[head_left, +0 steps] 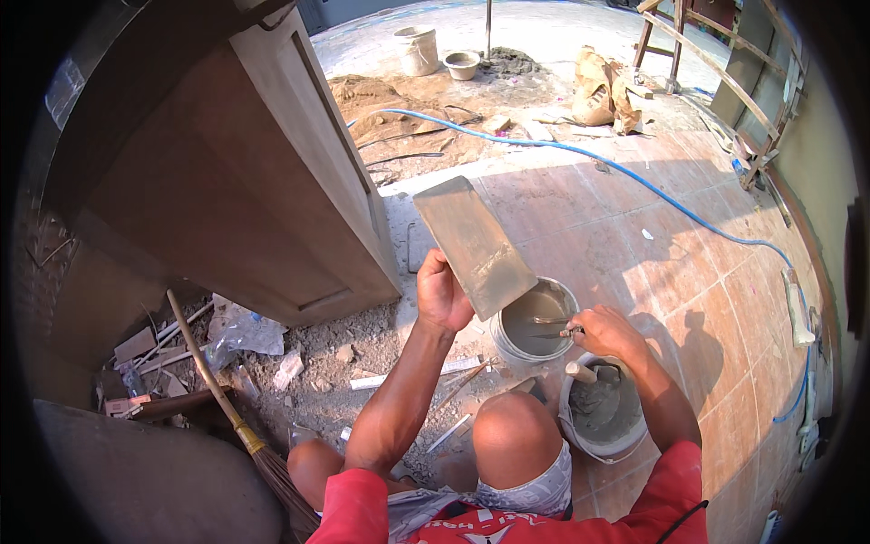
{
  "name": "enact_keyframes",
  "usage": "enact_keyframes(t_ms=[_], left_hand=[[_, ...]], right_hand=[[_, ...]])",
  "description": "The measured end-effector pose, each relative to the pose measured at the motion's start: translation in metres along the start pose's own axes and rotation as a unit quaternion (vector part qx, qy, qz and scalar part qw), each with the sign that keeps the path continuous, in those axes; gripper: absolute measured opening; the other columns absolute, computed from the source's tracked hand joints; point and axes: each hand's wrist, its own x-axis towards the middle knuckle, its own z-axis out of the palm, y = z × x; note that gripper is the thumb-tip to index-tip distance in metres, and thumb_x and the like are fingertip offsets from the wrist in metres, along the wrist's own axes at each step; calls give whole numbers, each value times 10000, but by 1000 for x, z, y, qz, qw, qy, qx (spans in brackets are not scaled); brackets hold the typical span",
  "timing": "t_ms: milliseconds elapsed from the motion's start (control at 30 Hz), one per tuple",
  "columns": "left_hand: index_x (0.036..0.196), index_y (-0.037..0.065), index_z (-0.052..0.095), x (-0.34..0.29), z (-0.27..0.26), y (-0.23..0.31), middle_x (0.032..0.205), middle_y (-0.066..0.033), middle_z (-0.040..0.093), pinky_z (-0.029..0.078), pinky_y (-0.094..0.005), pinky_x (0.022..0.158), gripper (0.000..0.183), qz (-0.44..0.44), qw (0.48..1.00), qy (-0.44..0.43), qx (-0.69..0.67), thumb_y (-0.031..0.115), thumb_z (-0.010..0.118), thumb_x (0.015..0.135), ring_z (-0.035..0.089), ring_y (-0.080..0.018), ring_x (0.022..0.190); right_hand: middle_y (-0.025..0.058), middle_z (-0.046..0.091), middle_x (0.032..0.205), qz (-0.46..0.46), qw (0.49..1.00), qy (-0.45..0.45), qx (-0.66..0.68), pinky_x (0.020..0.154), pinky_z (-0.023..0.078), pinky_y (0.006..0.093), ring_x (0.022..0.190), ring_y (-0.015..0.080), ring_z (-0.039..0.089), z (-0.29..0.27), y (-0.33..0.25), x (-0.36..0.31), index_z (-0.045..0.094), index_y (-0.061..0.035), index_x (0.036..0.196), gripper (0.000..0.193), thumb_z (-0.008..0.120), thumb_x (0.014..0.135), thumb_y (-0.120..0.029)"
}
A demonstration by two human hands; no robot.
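Tan and grey, a rectangular slab (pixel 476 245) sits just off centre toward one o'clock, tilted, its upper end leaning toward eleven o'clock and its lower end toward five. The left hand (pixel 444 295) is clamped on the slab's left edge, the forearm rising from seven o'clock with the wrist up and the fingers partly hidden behind the slab. Toward four o'clock, the right hand (pixel 609 331) is closed around the handle of a metal tool (pixel 550 321); its elbow is bent out toward four, and the forearm slants back up to the grip. The tool points toward nine o'clock, over or into the upper bucket (pixel 497 337); I cannot tell whether it touches the contents.

That pale bucket, at four o'clock, holds a smooth grey-brown mix, and the slab's lower corner overlaps its rim in this view. Just below it, between four and five o'clock, the lower bucket (pixel 565 424) holds a thicker grey mix, with a wooden-handled tool (pixel 580 372) lying in it, handle toward ten. Well apart, at twelve o'clock, a tall pale bucket (pixel 417 54) stands beside a small round tub (pixel 461 67) with greyish contents.
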Motion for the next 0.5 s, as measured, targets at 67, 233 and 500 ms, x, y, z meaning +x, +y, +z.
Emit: enact_keyframes(t_ms=[67, 233, 500], left_hand=[[1308, 7, 498, -5, 1, 9, 1253, -139, 601, 427, -441, 1052, 454, 11, 1000, -26, 7, 127, 498, 870, 580, -277, 1153], [1406, 67, 371, -16, 12, 19, 1345, -87, 519, 396, -415, 1076, 617, 53, 988, -109, 96, 132, 678, 874, 524, -219, 1225], [1448, 41, 353, -29, 78, 27, 1371, -76, 500, 395, -380, 1055, 703, 19, 921, -258, 290, 267, 721, 892, 485, -188, 1261]], right_hand=[[193, 703, 913, -8, 998, -55, -25, 846, 514, 445, 924, 383, 662, 15, 10, 27, 743, -104, 981, 222, 661, 790, -181], [186, 708, 897, -114, 985, 0, -128, 822, 515, 453, 892, 373, 676, 37, 19, 40, 749, -123, 993, 239, 682, 800, -246], [231, 632, 818, -124, 672, 37, 729, 524, 566, 366, 640, 289, 647, 7, -59, 42, 585, 85, 1040, 504, 618, 882, -392]])
